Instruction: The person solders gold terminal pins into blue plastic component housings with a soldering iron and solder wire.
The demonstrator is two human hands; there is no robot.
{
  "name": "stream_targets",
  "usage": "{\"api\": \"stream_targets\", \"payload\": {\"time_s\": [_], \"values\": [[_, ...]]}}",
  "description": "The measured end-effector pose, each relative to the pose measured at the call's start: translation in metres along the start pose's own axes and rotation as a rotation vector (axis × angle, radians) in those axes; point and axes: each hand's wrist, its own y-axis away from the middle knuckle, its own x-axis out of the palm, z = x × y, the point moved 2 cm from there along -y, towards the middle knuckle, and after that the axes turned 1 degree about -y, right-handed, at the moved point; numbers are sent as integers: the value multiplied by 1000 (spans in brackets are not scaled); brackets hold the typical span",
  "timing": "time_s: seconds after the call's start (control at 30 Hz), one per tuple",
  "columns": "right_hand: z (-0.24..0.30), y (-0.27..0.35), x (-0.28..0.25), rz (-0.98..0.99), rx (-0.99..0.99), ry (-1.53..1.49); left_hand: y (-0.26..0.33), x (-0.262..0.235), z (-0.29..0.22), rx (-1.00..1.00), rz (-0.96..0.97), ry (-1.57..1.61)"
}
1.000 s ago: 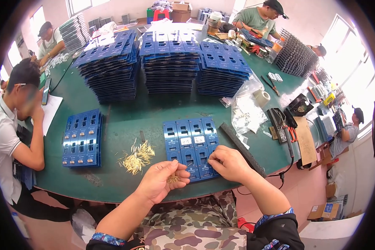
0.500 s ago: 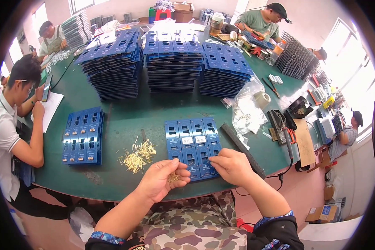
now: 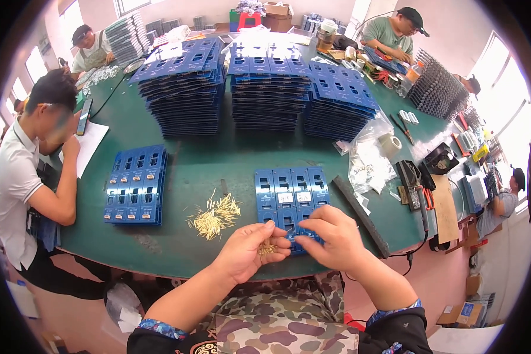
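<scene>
My left hand (image 3: 248,252) is cupped over the lower left part of a blue circuit board panel (image 3: 266,197), its fingers curled around a small bunch of thin gold pins (image 3: 267,248). Over the panel's lower right part is my right hand (image 3: 335,241), thumb and forefinger apart, with nothing visible between them. The panel lies flat, with rectangular cutouts and two white labels (image 3: 302,197) near its middle. To the left of it, a loose heap of gold pins (image 3: 214,218) rests on the green table (image 3: 189,159). My hands hide the panel's near part.
Three tall stacks of blue panels (image 3: 268,100) stand at the back. A lower stack with white connectors (image 3: 134,186) sits left. A dark bar (image 3: 360,215), a soldering iron (image 3: 422,206) and a plastic bag (image 3: 369,156) lie right. A person (image 3: 41,159) writes at the left edge.
My right thumb and forefinger, pinched together over the panel before, have come apart and shifted left toward my left hand. The whole view has swung slightly left, so things appear farther right.
</scene>
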Motion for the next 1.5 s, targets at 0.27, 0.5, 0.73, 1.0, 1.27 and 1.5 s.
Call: {"api": "stream_targets", "payload": {"time_s": [0.27, 0.5, 0.73, 1.0, 1.27, 1.5], "values": [[16, -16, 29, -26, 8, -113, -2, 11, 3, 47, -13, 22], [16, -18, 34, -85, -140, -10, -3, 12, 2, 74, 7, 52], [-3, -11, 33, -40, 122, -318, -5, 3, 1, 27, 5, 37], [-6, -8, 34, 33, 225, -484, -4, 0, 3, 52, 0, 25], [-5, -17, 19, 157, 194, -511, -4, 0, 3, 44, 10, -21], [-1, -21, 9, 356, 142, -335, -3, 1, 3, 6, 24, -96]]}}
